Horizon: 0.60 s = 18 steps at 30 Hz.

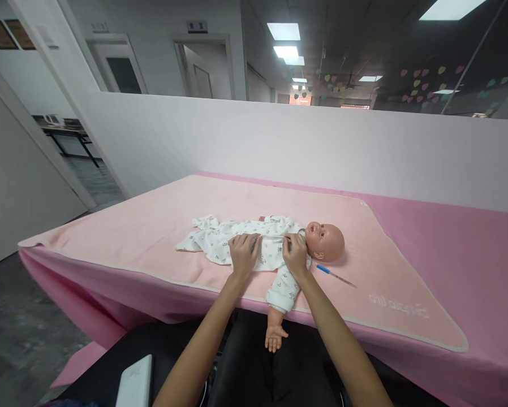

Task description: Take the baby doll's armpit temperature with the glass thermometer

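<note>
A baby doll (328,243) lies on its back across the table, its head to the right and one arm (275,330) hanging over the front edge. It wears a white patterned baby garment (220,240), whose legs spread flat to the left. My left hand (244,254) is closed, pinching the front edge of the garment near the doll's middle. Close to the doll's neck, my right hand (295,254) pinches the same edge, so a strip of cloth runs between both hands. The fingertips are partly hidden by my hands.
Beside the doll's head lies a thin stick with a blue end (330,274). A pale pink mat (130,226) covers the pink tablecloth (470,254). A white wall (279,141) rises behind. A white flat box-like object (135,381) sits at lower left.
</note>
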Available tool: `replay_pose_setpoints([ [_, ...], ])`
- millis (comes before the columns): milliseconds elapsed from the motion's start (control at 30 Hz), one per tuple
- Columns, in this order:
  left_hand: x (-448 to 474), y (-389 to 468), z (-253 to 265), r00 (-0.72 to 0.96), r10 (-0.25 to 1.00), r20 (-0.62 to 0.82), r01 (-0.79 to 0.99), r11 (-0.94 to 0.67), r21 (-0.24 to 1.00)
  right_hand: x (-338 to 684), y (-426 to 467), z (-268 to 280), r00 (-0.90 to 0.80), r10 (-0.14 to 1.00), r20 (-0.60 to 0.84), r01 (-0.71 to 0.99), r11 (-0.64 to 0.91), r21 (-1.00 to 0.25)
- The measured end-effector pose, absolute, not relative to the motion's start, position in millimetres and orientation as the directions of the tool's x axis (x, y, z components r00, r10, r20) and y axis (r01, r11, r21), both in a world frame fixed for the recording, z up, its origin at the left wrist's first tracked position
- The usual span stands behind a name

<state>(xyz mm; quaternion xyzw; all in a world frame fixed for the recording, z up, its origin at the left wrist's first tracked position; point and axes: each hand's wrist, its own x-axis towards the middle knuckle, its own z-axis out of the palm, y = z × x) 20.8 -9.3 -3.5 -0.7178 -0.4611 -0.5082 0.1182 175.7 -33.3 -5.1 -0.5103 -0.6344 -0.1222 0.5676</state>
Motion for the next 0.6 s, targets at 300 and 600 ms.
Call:
replay_pose_setpoints([
  [300, 20.5, -10.5, -4.0, -0.013, 0.56, 0.829, 0.814, -0.475, 0.334, 176.5, -32.5, -6.4, 0.155, 0.503, 0.85, 0.79, 0.453, -0.413],
  [600, 20.9, -10.0, -4.4, -0.066, 0.587, 0.807, 0.833, -0.412, 0.368, 176.4, -32.0, -5.9, 0.146, 0.499, 0.854, 0.785, 0.467, -0.408],
])
